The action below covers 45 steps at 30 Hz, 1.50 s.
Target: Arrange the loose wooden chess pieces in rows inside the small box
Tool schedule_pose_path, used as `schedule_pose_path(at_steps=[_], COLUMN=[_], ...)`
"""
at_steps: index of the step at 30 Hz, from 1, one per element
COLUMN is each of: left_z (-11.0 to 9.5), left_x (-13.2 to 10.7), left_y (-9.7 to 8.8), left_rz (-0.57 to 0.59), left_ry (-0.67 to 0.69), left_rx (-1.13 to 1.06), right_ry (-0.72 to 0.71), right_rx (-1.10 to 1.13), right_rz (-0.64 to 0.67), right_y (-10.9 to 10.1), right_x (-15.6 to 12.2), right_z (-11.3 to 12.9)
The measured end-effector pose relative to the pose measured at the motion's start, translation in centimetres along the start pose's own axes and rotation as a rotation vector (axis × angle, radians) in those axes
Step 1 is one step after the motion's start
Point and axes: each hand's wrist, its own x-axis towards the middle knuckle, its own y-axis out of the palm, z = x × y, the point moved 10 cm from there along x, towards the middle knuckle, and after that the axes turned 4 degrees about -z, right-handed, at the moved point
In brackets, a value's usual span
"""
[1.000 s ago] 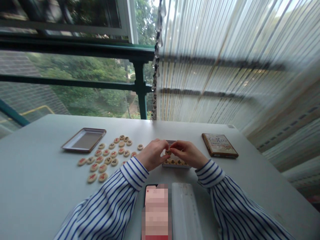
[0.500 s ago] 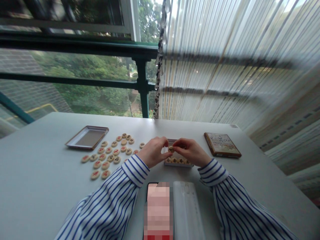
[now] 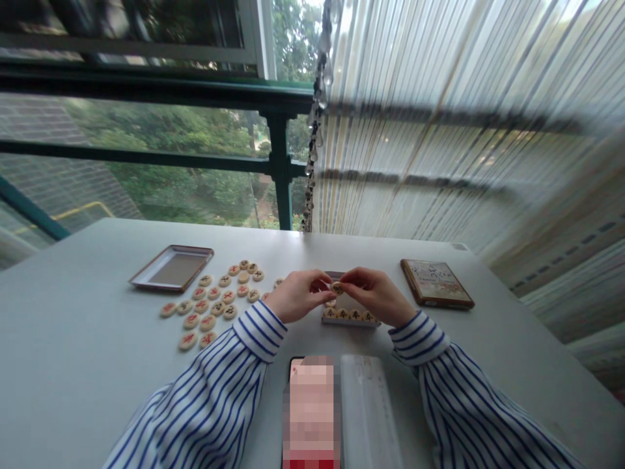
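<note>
My left hand point(image 3: 295, 296) and my right hand point(image 3: 374, 294) meet over a small shallow box point(image 3: 349, 318) on the white table point(image 3: 88, 365). Both pinch one round wooden game piece point(image 3: 336, 288) between their fingertips, just above the box. A row of similar pieces lies along the box's near edge. Several more round pieces point(image 3: 215, 303), marked in red or black, are spread on the table left of my left hand.
An empty brown-rimmed tray point(image 3: 172, 268) lies at the back left. A brown lid with a picture point(image 3: 436, 283) lies at the right. A phone point(image 3: 311, 410) and a white case point(image 3: 368, 410) lie near me. Window railing and a striped curtain stand behind.
Both hands have stayed together over the box with the piece between them, and it sits slightly higher. The view has shifted a little.
</note>
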Motion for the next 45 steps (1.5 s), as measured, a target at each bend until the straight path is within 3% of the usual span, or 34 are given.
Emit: schedule_pose_path(at_steps=[7, 29, 37, 45], left_z=[0.2, -0.7, -0.6, 0.3], left_x=[0.2, 0.3, 0.3, 0.4], left_y=[0.5, -0.3, -0.8, -0.8], left_rz=[0.023, -0.023, -0.068, -0.115], left_ry=[-0.066, 0.028, -0.043, -0.112], left_rx=[-0.265, -0.159, -0.192, -0.217], right_ry=[-0.007, -0.035, -0.072, -0.2], right_rx=[0.045, -0.068, -0.04, -0.244], right_rz=[-0.005, 0.033, 0.03, 0.029], right_y=[0.0, 0.4, 0.4, 0.6], right_x=[0.0, -0.3, -0.3, -0.7], right_z=[0.4, 0.5, 1.0, 2.4])
